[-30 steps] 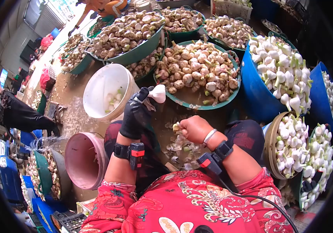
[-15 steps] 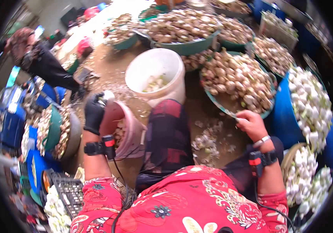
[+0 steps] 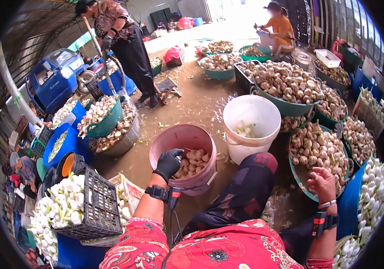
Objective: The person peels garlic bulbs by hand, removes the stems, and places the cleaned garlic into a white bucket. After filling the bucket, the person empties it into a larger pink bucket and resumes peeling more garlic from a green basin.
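Note:
My left hand (image 3: 168, 164), in a black glove, is over the left side of a pink bucket (image 3: 158, 150). Its fingers look curled, and what they hold, if anything, is hidden. Garlic bulbs (image 3: 194, 162) lie inside the bucket, just beside the glove. My bare right hand (image 3: 323, 183) is raised at the near edge of a green tub (image 3: 300, 177) heaped with garlic bulbs (image 3: 317, 145). Thumb and fingers are pinched together there, around something too small to make out. A white bucket (image 3: 251, 142) with a few pale trimmed pieces in it stands between the two.
Trimmed white garlic fills a blue barrel (image 3: 351, 201) on my right and a black crate (image 3: 100, 208) on my left. More green tubs (image 3: 290, 106) stand ahead. One person (image 3: 129, 49) stands with a pole at left; another (image 3: 282, 31) sits far back. A blue vehicle (image 3: 53, 80) is parked at left.
My view has swung left and up. My left hand held a white garlic bulb beside the pink bucket and is now over it. My right hand, which held a thin blade-like tool, is still by the tub.

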Demonstrator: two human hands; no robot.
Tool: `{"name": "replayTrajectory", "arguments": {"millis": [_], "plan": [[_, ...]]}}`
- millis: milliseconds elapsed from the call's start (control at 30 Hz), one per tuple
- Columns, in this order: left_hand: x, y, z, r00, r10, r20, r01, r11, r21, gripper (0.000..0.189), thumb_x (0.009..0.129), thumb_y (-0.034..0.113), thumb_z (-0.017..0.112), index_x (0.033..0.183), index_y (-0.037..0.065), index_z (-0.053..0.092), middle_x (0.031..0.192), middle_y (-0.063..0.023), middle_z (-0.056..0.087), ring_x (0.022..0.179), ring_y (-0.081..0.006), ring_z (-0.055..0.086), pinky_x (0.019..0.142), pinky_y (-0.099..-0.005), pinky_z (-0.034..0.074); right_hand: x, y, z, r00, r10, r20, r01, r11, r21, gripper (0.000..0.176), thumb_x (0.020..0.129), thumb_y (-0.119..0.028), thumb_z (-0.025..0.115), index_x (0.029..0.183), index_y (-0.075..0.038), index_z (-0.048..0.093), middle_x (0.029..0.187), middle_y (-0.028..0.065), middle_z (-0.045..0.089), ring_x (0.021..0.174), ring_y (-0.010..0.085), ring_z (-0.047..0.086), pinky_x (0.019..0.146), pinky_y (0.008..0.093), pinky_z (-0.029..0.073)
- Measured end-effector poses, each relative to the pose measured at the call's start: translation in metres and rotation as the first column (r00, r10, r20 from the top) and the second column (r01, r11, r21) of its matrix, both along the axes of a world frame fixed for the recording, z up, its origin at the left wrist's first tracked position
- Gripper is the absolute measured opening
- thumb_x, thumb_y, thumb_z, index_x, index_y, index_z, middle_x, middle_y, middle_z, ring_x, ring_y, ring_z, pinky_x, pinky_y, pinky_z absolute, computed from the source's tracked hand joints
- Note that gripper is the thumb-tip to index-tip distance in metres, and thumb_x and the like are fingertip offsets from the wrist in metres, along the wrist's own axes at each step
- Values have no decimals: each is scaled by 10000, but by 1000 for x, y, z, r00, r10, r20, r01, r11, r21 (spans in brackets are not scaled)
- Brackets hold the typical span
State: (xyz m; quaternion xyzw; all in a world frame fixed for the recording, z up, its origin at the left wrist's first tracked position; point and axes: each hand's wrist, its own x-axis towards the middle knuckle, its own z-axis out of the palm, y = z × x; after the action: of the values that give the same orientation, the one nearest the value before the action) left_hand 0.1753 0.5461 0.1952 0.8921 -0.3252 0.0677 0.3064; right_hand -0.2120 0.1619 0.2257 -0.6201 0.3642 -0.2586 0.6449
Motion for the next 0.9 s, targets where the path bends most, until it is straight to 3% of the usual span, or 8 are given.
{"name": "replayTrajectory", "arguments": {"millis": [67, 133, 167, 233, 367, 400, 500, 900], "plan": [[-4, 9, -3, 999, 39, -21, -40, 997, -65, 192, 837, 145, 550, 926, 103, 714, 935, -148, 677, 897, -296, 645, 826, -384, 502, 1, 1, 2, 1000, 0, -7, 0, 1000, 1, 213, 881, -97, 571, 1082, -30, 592, 873, 34, 654, 642, 102, 644, 512, 202, 505], [-7, 17, 1, 987, 140, -78, -127, 980, 150, 184, 858, 240, 589, 857, 96, 704, 860, -161, 670, 830, -314, 647, 753, -408, 505, 3, 1, 0, 1000, 17, 6, -17, 1000, 5, 195, 878, -100, 569, 1063, -44, 598, 856, 28, 656, 638, 104, 645, 505, 203, 502], [0, 23, -11, 993, 106, 45, -114, 965, 236, 230, 858, 297, 598, 814, 91, 690, 808, -168, 660, 785, -332, 642, 706, -430, 497, 5, 0, 0, 1000, 26, 15, -26, 1000, 7, 191, 876, -101, 569, 1057, -49, 600, 849, 25, 656, 636, 105, 645, 500, 203, 499], [-6, 31, -13, 985, 163, -51, -151, 970, 189, 253, 853, 322, 593, 816, 92, 692, 810, -152, 667, 799, -339, 640, 722, -430, 498, 12, 7, 8, 1000, 4, 19, -5, 1000, 31, 172, 872, -60, 566, 1036, -26, 602, 828, 22, 644, 622, 89, 633, 484, 187, 478], [-9, 47, -27, 993, 115, -40, -110, 988, 107, 217, 821, 150, 529, 935, 103, 707, 941, -138, 679, 902, -310, 640, 828, -401, 501, 21, 6, 7, 998, 47, 48, -49, 998, 32, 169, 871, -62, 568, 1033, -26, 603, 827, 22, 643, 618, 98, 639, 479, 195, 480], [-14, 46, -17, 981, 161, -106, -140, 973, 182, 276, 801, 102, 502, 991, 103, 702, 989, -140, 673, 940, -296, 636, 866, -386, 494, 24, 7, 8, 998, 49, 45, -51, 998, 38, 167, 871, -63, 569, 1030, -26, 603, 829, 23, 643, 617, 99, 640, 479, 196, 481], [-10, 52, -26, 983, 152, -99, -135, 978, 157, 227, 803, 121, 525, 953, 84, 691, 962, -161, 668, 932, -325, 630, 844, -397, 492, 27, 14, 13, 999, 37, 27, -38, 999, 39, 160, 867, -64, 580, 1021, -28, 606, 828, 26, 643, 616, 102, 641, 478, 200, 484], [-11, 38, -31, 973, 142, -183, -100, 970, 223, 255, 810, 223, 613, 1005, 77, 687, 1007, -142, 668, 967, -299, 626, 865, -379, 483, 19, 13, 14, 996, -47, 77, 45, 998, 38, 159, 871, -61, 578, 1026, -34, 599, 857, 36, 650, 631, 106, 638, 502, 203, 496]]}}
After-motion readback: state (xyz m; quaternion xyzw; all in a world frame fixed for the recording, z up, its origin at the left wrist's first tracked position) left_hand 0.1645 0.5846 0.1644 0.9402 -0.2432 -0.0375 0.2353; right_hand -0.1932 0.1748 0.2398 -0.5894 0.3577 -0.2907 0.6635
